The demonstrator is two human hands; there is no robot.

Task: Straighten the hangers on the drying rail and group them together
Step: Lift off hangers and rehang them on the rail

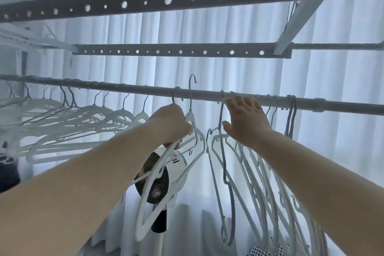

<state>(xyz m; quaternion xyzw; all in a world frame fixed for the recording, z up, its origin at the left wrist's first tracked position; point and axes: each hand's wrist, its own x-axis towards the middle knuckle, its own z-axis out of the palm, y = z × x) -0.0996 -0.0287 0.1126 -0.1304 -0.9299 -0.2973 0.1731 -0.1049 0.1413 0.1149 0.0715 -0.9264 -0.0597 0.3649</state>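
A grey drying rail (145,89) runs across the view at head height. My left hand (170,124) grips white hangers (158,174) by their necks; one hook sits over the rail, another hook sticks up above it, free of the rail. My right hand (243,118) reaches to the rail with fingers spread, touching the hooks of a bunch of grey and white hangers (249,183) that dangle at mixed angles to the right. Several white hangers (79,129) hang in a row on the left part of the rail, tilted and spaced apart.
Two perforated grey bars (178,0) (180,52) of the rack cross overhead. A white fan with a dark grille (160,181) stands on a pole behind the held hangers. White curtains (332,131) fill the background. A checked cloth (266,250) shows at the bottom edge.
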